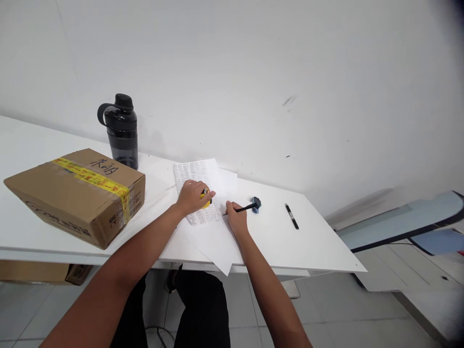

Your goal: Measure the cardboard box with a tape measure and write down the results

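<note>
My left hand [190, 197] is closed round a small yellow and black tape measure [207, 199], resting on a handwritten sheet [194, 170]. A black pen [247, 208] is gripped in my right hand [237, 220], its tip end pointing left over the papers. Blank white paper [213, 244] lies under and beside the written sheet, one corner hanging past the table's front edge. Just beyond the pen's back end is a small crumpled blue and dark item [255, 203], whose kind I cannot make out. The fingertips of my right hand are partly hidden.
A taped cardboard box [79, 193] stands on the white table [271, 241] at left, with a black shaker bottle [123, 133] behind it. Another black pen [292, 216] lies to the right. The wall [232, 87] borders the table's back. Another carton [36, 271] sits below.
</note>
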Demonstrator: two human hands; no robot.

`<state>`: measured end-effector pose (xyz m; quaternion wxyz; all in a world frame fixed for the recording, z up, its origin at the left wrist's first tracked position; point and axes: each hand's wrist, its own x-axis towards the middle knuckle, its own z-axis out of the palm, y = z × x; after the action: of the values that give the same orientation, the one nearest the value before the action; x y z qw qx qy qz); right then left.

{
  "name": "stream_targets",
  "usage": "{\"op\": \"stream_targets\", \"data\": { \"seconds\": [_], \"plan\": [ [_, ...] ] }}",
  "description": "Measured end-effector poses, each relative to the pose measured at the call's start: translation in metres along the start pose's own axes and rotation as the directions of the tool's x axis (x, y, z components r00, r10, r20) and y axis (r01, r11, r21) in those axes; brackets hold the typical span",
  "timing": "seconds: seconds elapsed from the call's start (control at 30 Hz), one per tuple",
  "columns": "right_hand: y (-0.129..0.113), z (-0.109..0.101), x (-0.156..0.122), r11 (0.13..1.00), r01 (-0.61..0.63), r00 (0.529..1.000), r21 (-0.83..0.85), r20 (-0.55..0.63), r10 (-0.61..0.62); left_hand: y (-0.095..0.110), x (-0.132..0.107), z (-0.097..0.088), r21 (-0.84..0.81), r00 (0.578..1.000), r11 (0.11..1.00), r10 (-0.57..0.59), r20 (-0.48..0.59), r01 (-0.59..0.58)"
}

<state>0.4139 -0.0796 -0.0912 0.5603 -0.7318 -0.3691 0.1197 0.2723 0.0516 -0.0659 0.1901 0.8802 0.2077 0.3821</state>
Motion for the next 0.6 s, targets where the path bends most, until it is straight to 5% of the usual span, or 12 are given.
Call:
{"op": "stream_targets", "data": {
  "seconds": [0.2, 0.6],
  "plan": [
    [-0.0028, -0.0008, -0.0002, 1.000, -0.001, 0.997, 0.011, 0.074, 0.000, 0.0024, -0.0013, -0.0004, -0.019, 0.999, 0.999, 0.027, 0.030, -0.026],
    [0.0044, 0.0000, 0.0006, 1.000, 0.019, 1.000, -0.010, -0.013, -0.019, 0.0011, -0.0010, 0.0013, 0.024, 1.000, 1.000, 0.010, -0.014, -0.009]
  ]
}}
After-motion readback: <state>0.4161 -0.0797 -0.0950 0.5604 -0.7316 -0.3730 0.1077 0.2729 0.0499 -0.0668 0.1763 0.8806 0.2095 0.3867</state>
